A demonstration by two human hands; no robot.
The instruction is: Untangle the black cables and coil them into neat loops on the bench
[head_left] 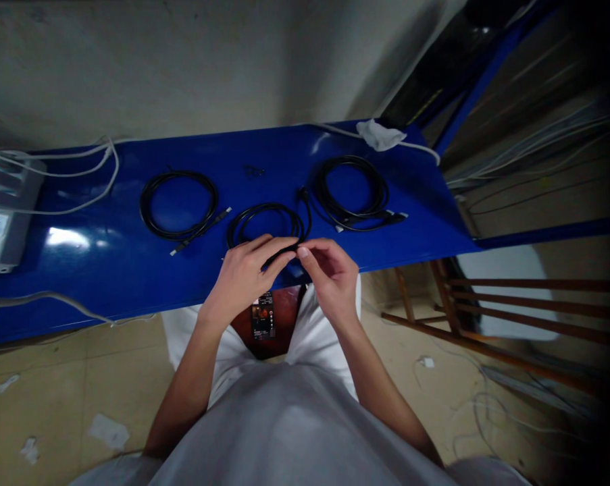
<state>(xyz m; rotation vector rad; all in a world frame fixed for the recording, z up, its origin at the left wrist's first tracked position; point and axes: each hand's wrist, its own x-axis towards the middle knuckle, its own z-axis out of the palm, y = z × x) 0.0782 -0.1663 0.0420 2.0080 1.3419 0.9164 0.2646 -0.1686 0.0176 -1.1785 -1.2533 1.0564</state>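
A coiled black cable (269,207) lies on the blue table in front of me, its near side under my fingers. My left hand (254,266) is closed on the near part of this coil, thumb and fingers pinching it. Beside it, my right hand (332,270) pinches the same cable at the coil's right end, thumb against forefinger; the exact spot between the fingertips is hidden. One dark connector (303,194) sticks up at the coil's right side. To the left rests a second coiled black cable (143,202) with two plugs, and to the right a third black coil (386,185).
Several small black ties (255,171) lie behind the middle coil. A power strip (11,233) with white cords stands at the table's left end. Crumpled white tissue (380,136) sits at the back right. A phone (263,317) lies between my legs. A wooden chair (439,297) stands at right.
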